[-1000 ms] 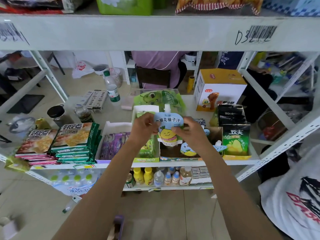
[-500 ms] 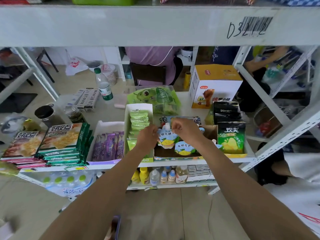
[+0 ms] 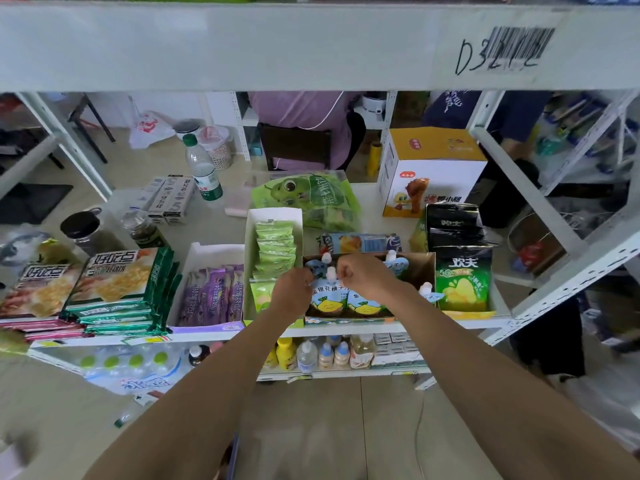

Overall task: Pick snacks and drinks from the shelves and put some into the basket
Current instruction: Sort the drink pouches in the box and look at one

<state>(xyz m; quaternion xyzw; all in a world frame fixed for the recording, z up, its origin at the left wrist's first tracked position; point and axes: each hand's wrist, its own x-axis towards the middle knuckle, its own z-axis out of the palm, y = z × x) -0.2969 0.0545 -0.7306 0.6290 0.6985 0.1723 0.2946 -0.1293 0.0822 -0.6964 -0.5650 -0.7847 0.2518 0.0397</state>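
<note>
Hands together over the brown display box (image 3: 420, 268) on the middle shelf (image 3: 450, 327). Left hand (image 3: 292, 294) pinching the left upper edge of a pale blue juice pouch (image 3: 329, 299) with a lemon face; right hand (image 3: 363, 275) curled at the pouch's right upper edge, near its white spout, exact grip hidden by the knuckles. Pouch standing upright at the front left of the box, touching a second matching pouch (image 3: 365, 304) on its right; more white spouts poking up behind and to the right. Just left of the box, a tall white carton (image 3: 273, 216) of light green sachets, then purple snack packs (image 3: 211, 296) and stacked green cracker packs (image 3: 117, 289). Just right of the box, a green chip bag (image 3: 462, 282) standing upright. Small drink bottles (image 3: 322, 355) lined up on the shelf below. No basket identifiable in view.
</note>
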